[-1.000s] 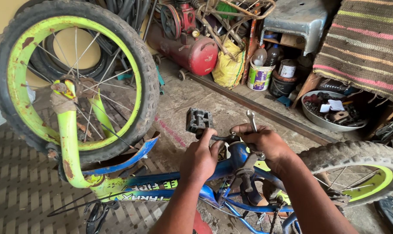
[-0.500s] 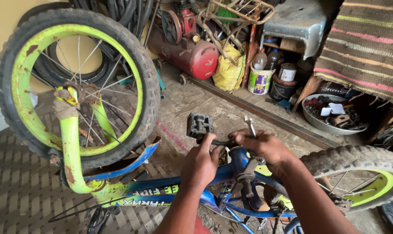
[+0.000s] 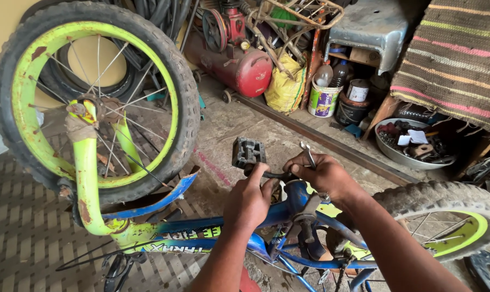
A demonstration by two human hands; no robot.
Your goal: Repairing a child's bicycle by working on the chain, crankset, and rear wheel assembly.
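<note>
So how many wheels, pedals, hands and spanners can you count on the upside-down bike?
Wheels: 2, front wheel and rear wheel
Pedals: 1, grey pedal
Hands: 2, left hand and right hand
Spanners: 1, spanner in the right hand
Total: 6

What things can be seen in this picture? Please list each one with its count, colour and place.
bicycle: one, blue and lime green, upside down, centre bottom
front wheel: one, lime rim, black tyre, upper left
rear wheel: one, lime rim, knobby tyre, lower right
pedal: one, black, centre, above the frame
wrench: one, silver, in the right hand
air compressor: one, red, top centre
yellow sack: one, beside the compressor
paint bucket: one, white and purple, top centre
metal bowl: one, grey, holding small parts, right
striped cloth: one, brown with coloured stripes, upper right
left hand: at the crank below the pedal
right hand: closed on the wrench
</note>
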